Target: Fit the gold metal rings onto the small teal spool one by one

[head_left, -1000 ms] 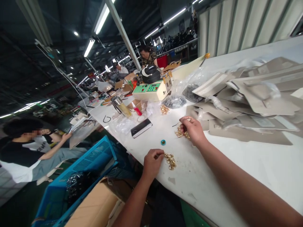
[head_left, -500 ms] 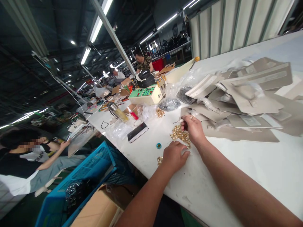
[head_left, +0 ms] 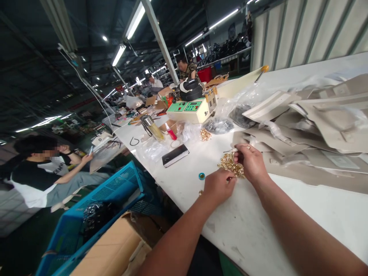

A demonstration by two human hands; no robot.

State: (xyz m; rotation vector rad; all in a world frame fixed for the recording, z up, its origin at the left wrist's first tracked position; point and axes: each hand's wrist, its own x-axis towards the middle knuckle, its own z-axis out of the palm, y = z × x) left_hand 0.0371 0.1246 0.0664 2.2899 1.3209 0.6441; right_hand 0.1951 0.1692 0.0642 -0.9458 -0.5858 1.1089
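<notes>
My right hand (head_left: 253, 163) is closed on a slim screwdriver-like tool (head_left: 229, 151) with a pale handle and a thin metal shaft pointing left. Just below that shaft lies a heap of small gold-coloured metal fittings (head_left: 228, 161) on the white table. My left hand (head_left: 220, 186) rests at the near edge of the heap, its fingers curled in and thumb against them; whatever they may hold is hidden. A small teal ring-shaped item (head_left: 201, 176) lies to its left. A few more gold pieces (head_left: 200, 192) show beside the left wrist, partly covered by it.
Flat grey-beige panels (head_left: 322, 126) are stacked on the right. Farther back are a control box (head_left: 188, 111), a bottle (head_left: 152, 127), a black-and-white box (head_left: 175, 155) and plastic bags. A blue crate (head_left: 126, 180) and a carton (head_left: 115, 241) stand left, near a seated person (head_left: 43, 176).
The view has turned, so the scene sits farther right. My left fingers have closed at the gold heap, where the thumb stood apart before. My right hand still grips the tool.
</notes>
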